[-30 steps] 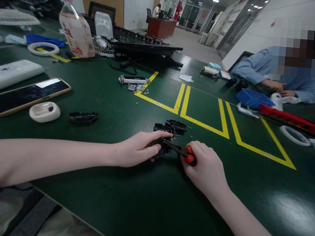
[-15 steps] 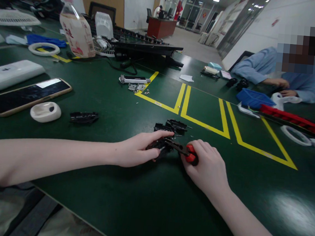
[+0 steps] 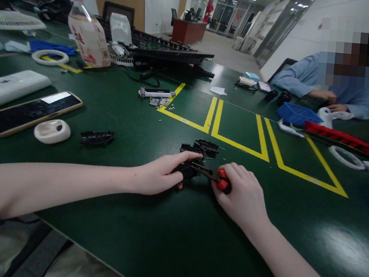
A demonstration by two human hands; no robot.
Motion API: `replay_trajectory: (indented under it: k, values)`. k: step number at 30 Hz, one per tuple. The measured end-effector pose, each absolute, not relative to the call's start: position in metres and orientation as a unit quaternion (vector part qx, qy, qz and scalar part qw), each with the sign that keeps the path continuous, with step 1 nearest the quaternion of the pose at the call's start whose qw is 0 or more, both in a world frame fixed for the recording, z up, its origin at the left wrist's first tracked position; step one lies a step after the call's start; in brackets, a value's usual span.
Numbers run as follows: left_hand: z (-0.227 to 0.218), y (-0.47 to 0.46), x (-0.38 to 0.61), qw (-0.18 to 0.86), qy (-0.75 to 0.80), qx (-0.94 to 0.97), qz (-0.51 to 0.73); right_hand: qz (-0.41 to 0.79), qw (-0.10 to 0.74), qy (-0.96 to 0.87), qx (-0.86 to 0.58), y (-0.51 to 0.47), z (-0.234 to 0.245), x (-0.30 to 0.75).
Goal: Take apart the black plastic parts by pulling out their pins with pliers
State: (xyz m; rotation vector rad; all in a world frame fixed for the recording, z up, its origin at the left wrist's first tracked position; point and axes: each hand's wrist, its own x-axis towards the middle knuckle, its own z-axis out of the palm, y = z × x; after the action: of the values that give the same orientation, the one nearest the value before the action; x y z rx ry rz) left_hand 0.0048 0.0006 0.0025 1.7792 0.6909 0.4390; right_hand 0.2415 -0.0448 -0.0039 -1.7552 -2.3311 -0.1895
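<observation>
My left hand (image 3: 163, 173) is closed round a small black plastic part (image 3: 188, 169), its fingers hiding some of it. In my right hand (image 3: 244, 191) is a pair of pliers (image 3: 221, 179) with red grips and dark jaws. The jaws point left and meet the black part beside my left fingertips; whether they bite on it I cannot tell. Just beyond lies another black plastic part (image 3: 207, 147) with thin pins near it. A similar black part (image 3: 97, 137) rests farther left on the green table (image 3: 149, 247).
A white oval shell (image 3: 52, 131), a phone (image 3: 33, 112) and a white case (image 3: 12, 89) lie on the left. Behind them stands a drink bottle (image 3: 89, 39). Small metal pieces (image 3: 160, 102) sit near yellow tape. Across the table a person in blue sleeves (image 3: 298, 75) is seated.
The black part in my left hand has tilted slightly, and my left thumb has shifted a little to the left. The pliers stay at the part.
</observation>
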Motion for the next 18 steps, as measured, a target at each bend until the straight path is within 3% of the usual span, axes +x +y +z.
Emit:
replay_trajectory:
  k: [18]
  values:
    - [-0.0008,0.0006,0.0072,0.579,0.3,0.72,0.237,-0.058,0.119,-0.797,-0.59,-0.0445,-0.0057,0.2427]
